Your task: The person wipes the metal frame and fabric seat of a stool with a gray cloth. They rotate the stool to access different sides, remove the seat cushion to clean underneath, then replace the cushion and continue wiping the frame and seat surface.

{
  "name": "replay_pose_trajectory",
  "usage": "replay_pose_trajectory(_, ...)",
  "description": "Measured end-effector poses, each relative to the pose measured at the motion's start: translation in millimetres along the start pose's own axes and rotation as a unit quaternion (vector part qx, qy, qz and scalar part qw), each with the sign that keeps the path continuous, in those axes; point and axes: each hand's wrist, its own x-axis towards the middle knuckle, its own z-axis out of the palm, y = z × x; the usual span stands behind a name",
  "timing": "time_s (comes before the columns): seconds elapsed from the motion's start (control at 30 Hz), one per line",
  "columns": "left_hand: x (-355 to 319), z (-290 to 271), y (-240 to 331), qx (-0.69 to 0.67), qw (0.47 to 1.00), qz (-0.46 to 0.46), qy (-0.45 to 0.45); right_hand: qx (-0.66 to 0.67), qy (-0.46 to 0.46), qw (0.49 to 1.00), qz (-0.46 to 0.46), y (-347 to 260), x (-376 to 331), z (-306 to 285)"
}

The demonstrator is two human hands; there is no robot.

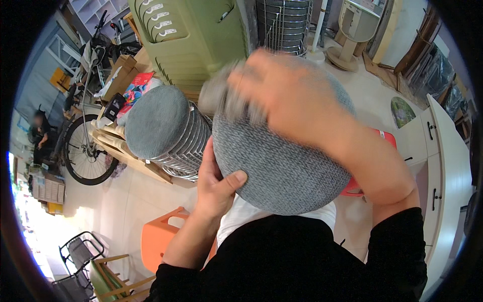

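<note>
A round padded stool seat in woven grey fabric is held up in front of my body. My left hand grips its left edge, with the thumb on the top face and the fingers out of sight beneath. Over the far part of the seat, my right hand is blurred by motion. A crumpled grey cloth, smeared too, is in its fingers at the seat's far left edge. Whatever lies under the seat is hidden.
To the left stands a stack of wire-framed stools topped with a grey cushion. Stacked green plastic chairs rise behind. An orange stool is at my lower left, a white cabinet at right. A person sits far left, beyond a bicycle wheel.
</note>
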Motion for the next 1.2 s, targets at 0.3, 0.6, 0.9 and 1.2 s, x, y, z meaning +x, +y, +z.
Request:
replay_pose_trajectory(0.3, 1, 13, -3, 0.046, 0.999, -0.017, 0.001, 0.038, 0.033, 0.997, 0.051, -10, -2, -4)
replay_pose_trajectory(0.6, -1, 19, -2, 0.025, 0.999, -0.007, 0.035, 0.025, 0.054, 0.997, -0.041, 8, -16, -7)
replay_pose_trajectory(0.9, 18, 11, -5, -0.008, 0.999, -0.007, 0.03, 0.0, 0.08, 0.989, 0.126, 17, -126, -13)
replay_pose_trajectory(1.2, 20, 12, -3, -0.008, 0.999, -0.01, 0.04, -0.035, 0.073, 0.997, -0.018, 26, -115, -5)
